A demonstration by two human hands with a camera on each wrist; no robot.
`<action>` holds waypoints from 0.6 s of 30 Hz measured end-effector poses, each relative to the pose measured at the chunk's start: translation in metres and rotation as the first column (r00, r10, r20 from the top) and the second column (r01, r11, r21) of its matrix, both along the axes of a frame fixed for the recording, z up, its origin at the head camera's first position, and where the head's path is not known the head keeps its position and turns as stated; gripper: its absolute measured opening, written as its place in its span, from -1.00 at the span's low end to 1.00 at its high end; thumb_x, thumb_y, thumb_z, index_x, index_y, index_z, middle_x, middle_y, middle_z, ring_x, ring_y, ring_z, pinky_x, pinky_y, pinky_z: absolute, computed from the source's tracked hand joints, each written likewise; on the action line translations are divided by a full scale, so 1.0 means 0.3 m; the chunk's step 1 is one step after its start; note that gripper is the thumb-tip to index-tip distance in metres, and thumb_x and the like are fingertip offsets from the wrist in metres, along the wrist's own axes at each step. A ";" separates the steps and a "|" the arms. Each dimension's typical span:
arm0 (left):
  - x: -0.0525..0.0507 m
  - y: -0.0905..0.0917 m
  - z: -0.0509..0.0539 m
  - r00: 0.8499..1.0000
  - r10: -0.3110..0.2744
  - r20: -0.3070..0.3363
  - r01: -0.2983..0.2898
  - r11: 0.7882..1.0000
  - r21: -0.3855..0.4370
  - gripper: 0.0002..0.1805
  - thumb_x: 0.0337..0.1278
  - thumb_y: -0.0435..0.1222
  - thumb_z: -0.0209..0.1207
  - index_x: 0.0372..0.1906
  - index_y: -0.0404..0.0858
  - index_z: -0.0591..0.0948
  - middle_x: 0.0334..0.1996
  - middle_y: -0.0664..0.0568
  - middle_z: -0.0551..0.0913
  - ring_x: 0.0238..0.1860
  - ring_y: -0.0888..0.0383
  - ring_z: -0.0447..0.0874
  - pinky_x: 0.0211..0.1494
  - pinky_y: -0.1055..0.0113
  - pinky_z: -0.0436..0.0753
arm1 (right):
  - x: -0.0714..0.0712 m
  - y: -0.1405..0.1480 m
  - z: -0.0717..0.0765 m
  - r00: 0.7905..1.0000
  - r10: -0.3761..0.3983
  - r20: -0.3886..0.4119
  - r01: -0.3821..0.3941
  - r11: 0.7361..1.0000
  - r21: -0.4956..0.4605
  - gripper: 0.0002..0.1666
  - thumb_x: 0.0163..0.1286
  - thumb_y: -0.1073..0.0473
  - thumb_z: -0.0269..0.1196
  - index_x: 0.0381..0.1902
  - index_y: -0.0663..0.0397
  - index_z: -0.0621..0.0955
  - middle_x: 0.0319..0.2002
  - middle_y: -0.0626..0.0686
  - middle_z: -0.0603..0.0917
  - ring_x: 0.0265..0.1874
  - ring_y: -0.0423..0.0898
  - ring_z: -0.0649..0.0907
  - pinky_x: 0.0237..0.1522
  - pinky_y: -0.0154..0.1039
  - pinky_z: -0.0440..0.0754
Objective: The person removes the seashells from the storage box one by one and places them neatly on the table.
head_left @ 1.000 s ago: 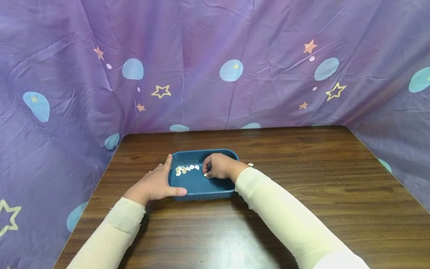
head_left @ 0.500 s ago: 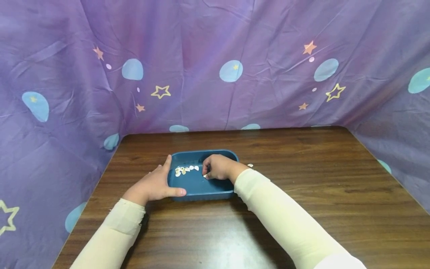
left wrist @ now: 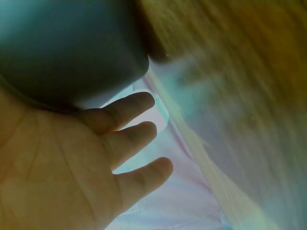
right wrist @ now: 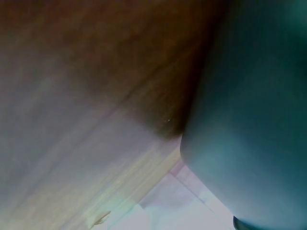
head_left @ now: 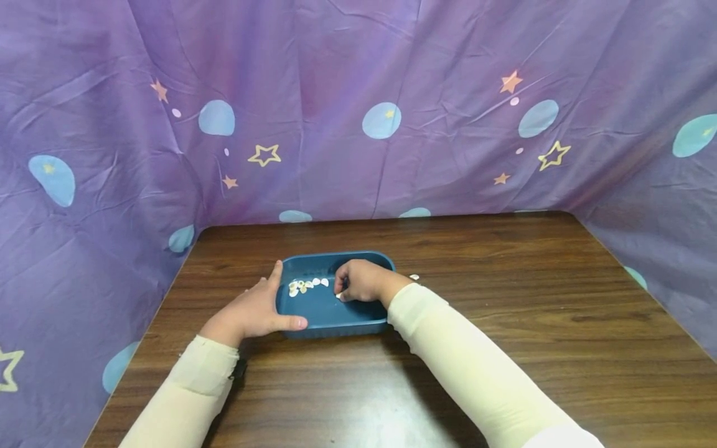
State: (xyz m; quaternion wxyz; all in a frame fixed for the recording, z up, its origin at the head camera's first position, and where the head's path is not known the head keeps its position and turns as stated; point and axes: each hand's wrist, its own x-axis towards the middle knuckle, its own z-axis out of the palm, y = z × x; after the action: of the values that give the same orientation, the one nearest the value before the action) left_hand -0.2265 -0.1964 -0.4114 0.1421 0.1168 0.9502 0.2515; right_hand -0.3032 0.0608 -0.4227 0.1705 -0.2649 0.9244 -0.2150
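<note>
A blue rectangular tray (head_left: pixel 347 325) stands on the wooden table. My left hand (head_left: pixel 252 313) braces its left end, thumb along the near rim and a finger at the far corner. In the left wrist view, straight, spread fingers of that hand (left wrist: pixel 67 163) extend past the tray's wall (left wrist: pixel 72 43). Inside the tray, my right hand (head_left: pixel 364 281) pinches a small white piece (head_left: pixel 338 296) low over the floor. Several small whitish, shell-like pieces (head_left: pixel 309 285) lie left of it, some with yellowish centres. The right wrist view shows only the tray's outer wall (right wrist: pixel 249 120), not the hand.
One more white piece (head_left: pixel 414 277) lies on the table (head_left: pixel 504 298), right of the tray near my right wrist. A purple patterned curtain (head_left: pixel 313 93) surrounds the table's back and sides.
The head view has shifted slightly. Both hands keep nearly the same places at the tray, and the right fingers still pinch the small white piece.
</note>
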 end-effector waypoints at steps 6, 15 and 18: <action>-0.006 0.002 0.004 1.000 0.002 -0.005 -0.002 1.000 -0.013 0.62 -0.06 0.39 0.45 0.69 -0.39 -0.33 0.56 -0.64 0.04 0.58 -0.55 0.06 0.53 -0.39 0.24 | 0.000 0.002 0.011 1.000 -0.010 0.023 0.011 1.000 -0.004 -0.86 0.33 0.25 0.50 -0.35 -0.12 0.75 -0.36 -0.15 0.72 -0.35 -0.17 0.60 -0.16 -0.24 0.56; 0.001 0.006 0.011 1.000 0.022 0.006 -0.022 1.000 -0.019 0.62 -0.08 0.41 0.44 0.70 -0.36 -0.33 0.58 -0.60 0.05 0.58 -0.54 0.08 0.52 -0.41 0.26 | 0.007 0.002 0.017 0.999 -0.032 0.037 0.033 0.999 -0.018 -0.82 0.35 0.26 0.49 -0.38 -0.13 0.73 -0.37 -0.13 0.71 -0.37 -0.16 0.58 -0.19 -0.24 0.54; 0.003 0.007 0.007 1.000 0.010 -0.006 -0.011 1.000 -0.020 0.61 -0.06 0.40 0.44 0.69 -0.39 -0.32 0.57 -0.62 0.06 0.57 -0.54 0.09 0.51 -0.40 0.27 | 0.011 0.003 0.012 0.999 -0.038 0.038 0.038 0.999 -0.016 -0.83 0.35 0.26 0.49 -0.38 -0.13 0.73 -0.38 -0.14 0.70 -0.39 -0.16 0.57 -0.20 -0.24 0.54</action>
State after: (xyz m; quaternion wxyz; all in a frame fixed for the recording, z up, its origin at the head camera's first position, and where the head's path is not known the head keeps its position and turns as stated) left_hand -0.2256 -0.1943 -0.4095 0.1392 0.1111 0.9536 0.2426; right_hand -0.3000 0.0615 -0.4193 0.1817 -0.2447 0.9241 -0.2308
